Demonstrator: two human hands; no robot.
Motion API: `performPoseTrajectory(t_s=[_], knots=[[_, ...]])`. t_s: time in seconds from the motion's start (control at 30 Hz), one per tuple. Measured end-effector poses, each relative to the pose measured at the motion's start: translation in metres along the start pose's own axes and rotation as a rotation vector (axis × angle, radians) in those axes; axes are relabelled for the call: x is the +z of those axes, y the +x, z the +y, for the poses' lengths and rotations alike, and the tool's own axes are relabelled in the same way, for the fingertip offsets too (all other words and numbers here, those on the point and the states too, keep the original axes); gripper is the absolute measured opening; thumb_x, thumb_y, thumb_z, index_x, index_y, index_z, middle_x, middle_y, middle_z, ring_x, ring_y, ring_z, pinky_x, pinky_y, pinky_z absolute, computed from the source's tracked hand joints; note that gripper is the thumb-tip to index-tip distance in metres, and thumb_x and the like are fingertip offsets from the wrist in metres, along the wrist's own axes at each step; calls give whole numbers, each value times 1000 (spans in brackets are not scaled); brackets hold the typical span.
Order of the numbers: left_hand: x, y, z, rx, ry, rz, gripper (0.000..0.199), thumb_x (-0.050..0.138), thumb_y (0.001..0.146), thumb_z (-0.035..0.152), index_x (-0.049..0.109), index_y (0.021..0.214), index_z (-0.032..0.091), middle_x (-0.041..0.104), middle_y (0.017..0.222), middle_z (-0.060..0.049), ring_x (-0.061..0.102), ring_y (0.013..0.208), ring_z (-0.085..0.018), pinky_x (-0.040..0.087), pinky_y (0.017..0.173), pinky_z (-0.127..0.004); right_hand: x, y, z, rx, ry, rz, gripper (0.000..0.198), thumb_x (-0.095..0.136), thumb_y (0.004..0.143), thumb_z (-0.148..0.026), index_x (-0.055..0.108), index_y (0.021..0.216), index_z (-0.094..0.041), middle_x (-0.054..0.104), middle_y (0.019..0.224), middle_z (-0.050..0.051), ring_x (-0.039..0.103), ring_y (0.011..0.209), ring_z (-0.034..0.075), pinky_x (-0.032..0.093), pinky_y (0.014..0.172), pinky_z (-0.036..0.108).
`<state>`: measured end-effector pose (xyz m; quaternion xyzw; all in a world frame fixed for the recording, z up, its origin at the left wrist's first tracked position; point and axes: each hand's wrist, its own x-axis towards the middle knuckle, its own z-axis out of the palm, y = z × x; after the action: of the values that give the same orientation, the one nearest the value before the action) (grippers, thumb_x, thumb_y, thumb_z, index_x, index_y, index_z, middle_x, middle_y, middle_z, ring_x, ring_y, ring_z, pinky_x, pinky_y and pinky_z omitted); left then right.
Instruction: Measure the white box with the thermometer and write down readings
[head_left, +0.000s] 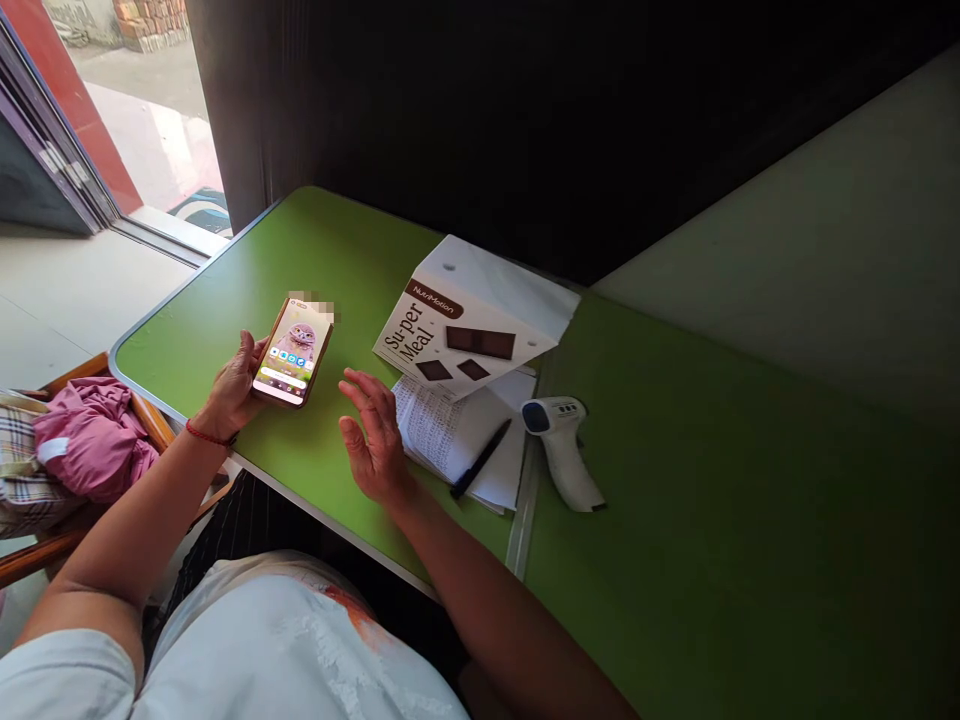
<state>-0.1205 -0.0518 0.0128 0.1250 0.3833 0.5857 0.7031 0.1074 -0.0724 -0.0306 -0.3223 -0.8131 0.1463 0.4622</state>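
1. The phone [292, 350] is left of centre in the frame, held tilted over the green desk [225, 290]; whether its lower edge touches the surface, I cannot tell.
2. The left hand [234, 392] is clamped on the phone: its thumb stands by the phone's left edge, and the other fingers are mostly hidden behind it.
3. The right hand [379, 440], near the centre of the frame, holds nothing. Its fingers are slightly curled, the thumb apart from them, with a gap between hand and phone.
4. The screen is lit and shows a bird picture above rows of icons. The step in hand looks like viewing the phone, with the right hand free to work the screen.
5. Touching the screen would call for bringing one right fingertip leftward across the gap while the left grip keeps the phone steady.
6. Just right of the right hand lie written papers [431, 415] with a dark pen [481, 460] across them; a "Super Meal" carton [480, 300] overlaps their upper part. Right of centre, a white gun-shaped device [562, 450] lies beside the papers.
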Motion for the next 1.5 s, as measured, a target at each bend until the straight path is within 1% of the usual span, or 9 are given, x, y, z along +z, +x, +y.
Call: performPoseTrajectory(t_s=[0.13, 0.27, 0.47, 0.63, 0.77, 0.97, 1.13, 1.37, 1.5], knots=[[2, -1, 1, 3, 17, 24, 67, 25, 113, 52, 47, 157, 8, 82, 110, -18, 82, 84, -28, 65, 82, -39, 0, 1, -1, -9, -18, 13, 44, 35, 110, -34, 47, 152, -27, 61, 146, 15, 57, 139, 28, 50, 115, 58], [6, -2, 1, 20, 9, 29, 67, 21, 113, 51, 47, 158, 8, 82, 107, -16, 82, 79, -25, 64, 84, -37, 0, 1, -1, -12, 18, 15, 44, 37, 109, -34, 48, 151, -26, 62, 146, 15, 56, 140, 28, 50, 115, 57], [7, -2, 2, 15, 27, 38, 66, 21, 113, 50, 43, 162, 11, 82, 109, -16, 82, 83, -27, 64, 86, -40, 0, 1, -2, 8, -10, -9, 44, 33, 111, -37, 49, 150, -25, 62, 145, 16, 55, 140, 29, 50, 114, 58], [5, -2, 2, 7, 48, 13, 67, 19, 113, 51, 45, 160, 11, 82, 107, -15, 82, 86, -28, 64, 86, -39, 0, 2, -3, -9, -8, 26, 44, 34, 111, -38, 51, 149, -24, 63, 144, 15, 56, 139, 28, 50, 114, 56], [4, -2, 2, 26, 70, 17, 66, 21, 113, 51, 47, 158, 10, 82, 109, -16, 82, 85, -26, 64, 85, -38, 0, 2, -2, -11, 6, 20, 44, 35, 110, -36, 50, 150, -24, 63, 145, 15, 57, 139, 28, 50, 114, 56], [4, -2, 1, 38, 110, 35, 68, 28, 112, 56, 48, 158, 10, 81, 111, -17, 82, 83, -26, 64, 79, -36, 0, 2, -1, -21, 41, 38, 44, 38, 110, -35, 50, 151, -25, 63, 145, 15, 56, 139, 28, 49, 115, 55], [10, -4, 2, 49, 147, 83, 69, 19, 113, 52, 48, 156, 6, 82, 104, -16, 81, 74, -23, 63, 70, -33, 0, 1, 0, -18, 54, 15, 45, 39, 110, -35, 49, 153, -27, 62, 146, 14, 56, 140, 29, 49, 116, 57], [5, -2, 1, 46, 166, 50, 71, 23, 112, 57, 50, 156, 9, 82, 108, -17, 81, 77, -26, 63, 67, -34, 2, 3, -3, -25, 43, 60, 42, 39, 110, -32, 51, 149, -25, 63, 142, 15, 57, 136, 28, 52, 113, 56], [2, 0, 0, 69, 164, 44, 71, 27, 111, 59, 52, 155, 10, 81, 110, -17, 81, 80, -27, 64, 72, -35, 2, 3, -4, -28, 42, 57, 42, 38, 110, -32, 50, 149, -26, 63, 143, 15, 57, 137, 28, 51, 113, 56]])
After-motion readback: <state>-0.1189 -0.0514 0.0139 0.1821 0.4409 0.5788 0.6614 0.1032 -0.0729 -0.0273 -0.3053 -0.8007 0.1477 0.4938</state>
